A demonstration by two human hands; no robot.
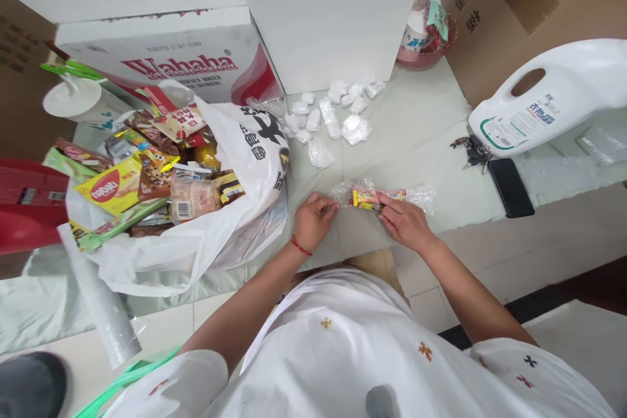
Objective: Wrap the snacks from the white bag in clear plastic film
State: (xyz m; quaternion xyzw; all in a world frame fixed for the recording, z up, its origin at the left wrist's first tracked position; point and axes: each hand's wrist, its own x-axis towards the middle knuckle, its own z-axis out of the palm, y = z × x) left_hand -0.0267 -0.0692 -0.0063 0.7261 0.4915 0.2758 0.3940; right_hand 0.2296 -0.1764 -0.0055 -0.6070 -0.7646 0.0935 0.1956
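A yellow and red snack packet (365,198) lies on clear plastic film (420,196) near the table's front edge. My left hand (315,217), with a red string at the wrist, pinches the left end of the film. Across the packet's right part lie the fingers of my right hand (402,221), pressing it and the film against the table. Beyond my hands sit several small white wrapped bundles (333,119).
A white bag (235,228) full of snacks stands at the left, with a roll of clear film (100,304) before it. Boxes (328,32) line the back. At the right are a white detergent jug (543,101), keys (473,152) and a black phone (511,187).
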